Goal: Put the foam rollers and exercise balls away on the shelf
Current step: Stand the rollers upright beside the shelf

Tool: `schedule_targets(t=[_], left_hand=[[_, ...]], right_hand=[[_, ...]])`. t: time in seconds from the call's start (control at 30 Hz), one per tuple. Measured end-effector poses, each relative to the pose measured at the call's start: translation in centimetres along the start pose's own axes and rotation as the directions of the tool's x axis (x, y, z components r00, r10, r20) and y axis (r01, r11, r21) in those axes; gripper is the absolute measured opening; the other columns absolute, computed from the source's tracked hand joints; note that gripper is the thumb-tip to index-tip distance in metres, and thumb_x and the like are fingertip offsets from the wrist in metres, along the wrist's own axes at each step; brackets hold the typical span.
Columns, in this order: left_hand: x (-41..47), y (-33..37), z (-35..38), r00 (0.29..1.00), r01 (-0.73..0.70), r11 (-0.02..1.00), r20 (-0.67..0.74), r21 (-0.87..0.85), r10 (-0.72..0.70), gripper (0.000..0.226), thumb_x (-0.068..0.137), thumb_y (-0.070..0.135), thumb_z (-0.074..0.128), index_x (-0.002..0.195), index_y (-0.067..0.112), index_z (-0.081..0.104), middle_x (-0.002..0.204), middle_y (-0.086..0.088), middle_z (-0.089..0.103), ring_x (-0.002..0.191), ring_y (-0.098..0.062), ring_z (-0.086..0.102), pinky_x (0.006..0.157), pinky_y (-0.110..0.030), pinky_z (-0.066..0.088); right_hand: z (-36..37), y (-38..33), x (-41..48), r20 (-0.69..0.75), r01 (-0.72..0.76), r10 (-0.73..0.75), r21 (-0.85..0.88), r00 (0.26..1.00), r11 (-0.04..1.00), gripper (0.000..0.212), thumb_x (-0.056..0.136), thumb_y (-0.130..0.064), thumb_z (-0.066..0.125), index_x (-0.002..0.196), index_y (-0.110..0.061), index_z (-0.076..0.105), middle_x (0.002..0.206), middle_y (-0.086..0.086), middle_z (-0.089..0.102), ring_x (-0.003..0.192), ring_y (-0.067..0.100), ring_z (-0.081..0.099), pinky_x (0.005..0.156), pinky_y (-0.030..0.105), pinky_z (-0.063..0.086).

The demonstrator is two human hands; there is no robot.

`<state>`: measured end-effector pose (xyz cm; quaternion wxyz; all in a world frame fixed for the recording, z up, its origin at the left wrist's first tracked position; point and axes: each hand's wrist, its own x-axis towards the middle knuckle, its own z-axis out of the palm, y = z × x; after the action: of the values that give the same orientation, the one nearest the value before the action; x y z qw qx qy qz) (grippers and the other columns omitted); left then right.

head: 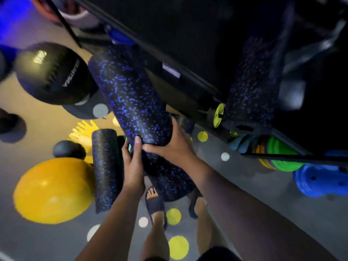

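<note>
A thick black foam roller with blue specks point(130, 98) is lifted in the middle of the view, its far end near the dark shelf point(188, 44). My left hand point(132, 159) and my right hand point(169, 144) both grip its near end. A second speckled roller point(169, 178) lies under my hands; whether a hand touches it I cannot tell. A third roller point(106, 170) lies on the floor to the left. Another speckled roller point(252, 81) rests on the shelf. A yellow exercise ball point(52, 189) and a black ball point(50, 72) sit at the left.
A small black ball point(68, 149) lies by the yellow ball. Green and orange discs point(276, 153) and blue pieces point(320, 181) are stacked low at the shelf's right. My sandalled feet point(155, 202) stand on a grey floor with coloured dots. Another person's leg point(52, 10) shows at top left.
</note>
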<state>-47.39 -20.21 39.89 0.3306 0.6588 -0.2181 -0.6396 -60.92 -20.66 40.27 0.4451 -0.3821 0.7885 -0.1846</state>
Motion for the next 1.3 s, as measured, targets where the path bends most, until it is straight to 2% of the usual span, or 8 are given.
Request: schedule_targets(t=[0.27, 0.43, 0.57, 0.73, 0.9, 1.0, 1.1, 1.3], left_hand=[[0.0, 7.1, 12.8, 0.932, -0.223, 0.975, 0.296, 0.018, 0.208, 0.034, 0.099, 0.032, 0.063, 0.133, 0.032, 0.06, 0.126, 0.011, 0.07, 0.117, -0.005, 0.066, 0.107, -0.031, 0.048], [0.8, 5.8, 20.5, 0.881, -0.289, 0.938, 0.438, 0.193, 0.181, 0.085, 0.07, 0.066, 0.081, 0.142, 0.031, 0.055, 0.132, 0.018, 0.067, 0.122, -0.001, 0.062, 0.113, -0.035, 0.045], [-0.2, 4.0, 24.2, 0.835, -0.32, 0.913, 0.53, 0.253, 0.145, 0.098, 0.065, 0.066, 0.087, 0.15, 0.044, 0.041, 0.139, 0.02, 0.062, 0.124, -0.002, 0.061, 0.108, -0.036, 0.049], [-1.5, 2.4, 29.7, 0.858, -0.326, 0.881, 0.499, 0.343, 0.123, 0.098, 0.062, 0.07, 0.086, 0.144, 0.064, 0.032, 0.127, 0.035, 0.063, 0.12, 0.005, 0.061, 0.108, -0.031, 0.047], [-4.3, 2.9, 35.9, 0.815, -0.485, 0.741, 0.547, 0.465, 0.19, 0.089, 0.082, 0.054, 0.079, 0.157, 0.041, 0.032, 0.136, 0.029, 0.045, 0.129, 0.005, 0.045, 0.111, -0.017, 0.029], [-4.4, 2.3, 37.6, 0.745, -0.619, 0.589, 0.626, 0.519, 0.231, 0.069, 0.09, 0.037, 0.073, 0.153, 0.035, 0.044, 0.161, 0.007, 0.038, 0.147, -0.009, 0.036, 0.115, -0.017, 0.022], [-3.7, 0.4, 36.9, 0.688, -0.715, 0.435, 0.663, 0.548, 0.295, 0.052, 0.09, 0.015, 0.067, 0.141, 0.023, 0.06, 0.154, -0.006, 0.049, 0.142, -0.015, 0.045, 0.11, -0.008, 0.023], [-2.9, -3.5, 29.0, 0.818, -0.556, 0.626, 0.494, 0.547, 0.295, 0.045, 0.09, 0.006, 0.06, 0.133, 0.02, 0.066, 0.109, 0.005, 0.072, 0.096, -0.002, 0.065, 0.086, -0.005, 0.044]], right_hand=[[-15.5, -3.4, 5.4, -0.28, -0.122, 0.131, 0.051, 0.951, 0.991, 0.129, 0.037, -0.094, 0.067, 0.145, -0.032, 0.036, 0.138, 0.005, 0.061, 0.124, 0.03, 0.06, 0.107, 0.044, 0.048], [-23.5, 0.8, 9.3, -0.451, -0.194, 0.331, 0.323, 0.829, 0.926, 0.103, 0.069, -0.081, 0.067, 0.146, -0.017, 0.043, 0.14, 0.011, 0.059, 0.126, 0.032, 0.058, 0.103, 0.039, 0.046], [-25.9, 6.1, 8.9, -0.559, -0.214, 0.176, -0.002, 0.81, 0.977, 0.068, 0.094, -0.068, 0.046, 0.139, -0.017, 0.057, 0.143, 0.012, 0.053, 0.135, 0.036, 0.041, 0.112, 0.045, 0.031], [-29.2, 13.5, 5.8, -0.723, -0.334, 0.036, -0.274, 0.69, 0.902, 0.051, 0.09, -0.043, 0.061, 0.135, -0.02, 0.056, 0.141, 0.011, 0.045, 0.126, 0.038, 0.041, 0.104, 0.049, 0.034], [-33.4, 18.3, 3.9, -0.749, -0.386, 0.114, -0.199, 0.653, 0.901, 0.053, 0.093, -0.025, 0.055, 0.145, -0.013, 0.046, 0.146, 0.018, 0.041, 0.129, 0.042, 0.04, 0.103, 0.05, 0.035], [-34.4, 19.3, 3.2, -0.776, -0.303, 0.091, -0.134, 0.624, 0.944, 0.045, 0.094, -0.017, 0.053, 0.139, -0.013, 0.054, 0.143, 0.017, 0.046, 0.127, 0.04, 0.042, 0.104, 0.049, 0.035], [-32.8, 18.7, 2.5, -0.794, -0.065, -0.092, -0.164, 0.6, 0.984, 0.037, 0.092, -0.015, 0.054, 0.128, -0.015, 0.064, 0.13, 0.013, 0.056, 0.118, 0.035, 0.049, 0.098, 0.047, 0.037], [-25.1, 15.5, -0.5, -0.709, 0.289, -0.438, -0.33, 0.553, 0.899, 0.023, 0.087, -0.009, 0.06, 0.107, -0.013, 0.071, 0.104, 0.011, 0.062, 0.097, 0.032, 0.054, 0.085, 0.041, 0.038]])
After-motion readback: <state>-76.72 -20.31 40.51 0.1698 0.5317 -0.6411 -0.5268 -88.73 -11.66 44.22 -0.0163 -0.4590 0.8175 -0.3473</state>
